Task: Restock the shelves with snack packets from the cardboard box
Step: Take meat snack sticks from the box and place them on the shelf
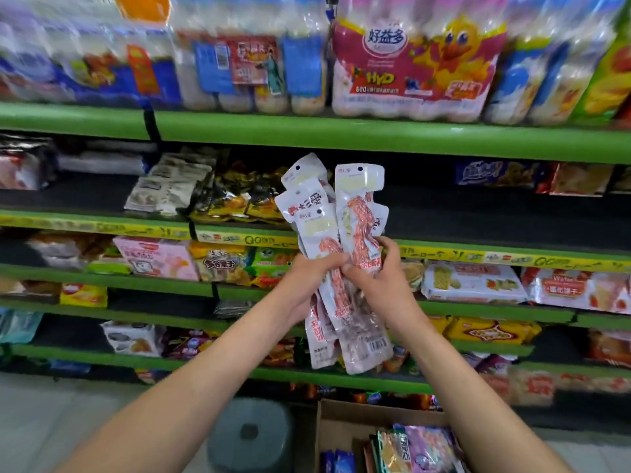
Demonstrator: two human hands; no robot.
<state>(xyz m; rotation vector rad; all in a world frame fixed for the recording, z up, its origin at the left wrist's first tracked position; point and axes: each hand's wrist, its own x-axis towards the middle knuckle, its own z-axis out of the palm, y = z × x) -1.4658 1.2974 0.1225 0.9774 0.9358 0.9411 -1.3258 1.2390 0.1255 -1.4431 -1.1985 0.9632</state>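
I hold a bunch of long white snack packets with red print upright in front of the green shelves. My left hand grips the bunch around its middle from the left. My right hand grips the same bunch from the right, fingers curled round the packets. The tops fan out at the height of the second shelf, which has a dark gap just behind and to the right of them. The cardboard box stands open on the floor below, with purple and blue packets inside.
Large bagged drink multipacks fill the top shelf. Lower shelves carry biscuit and snack packs. A grey round stool stands on the floor left of the box. Pale floor lies at the lower left.
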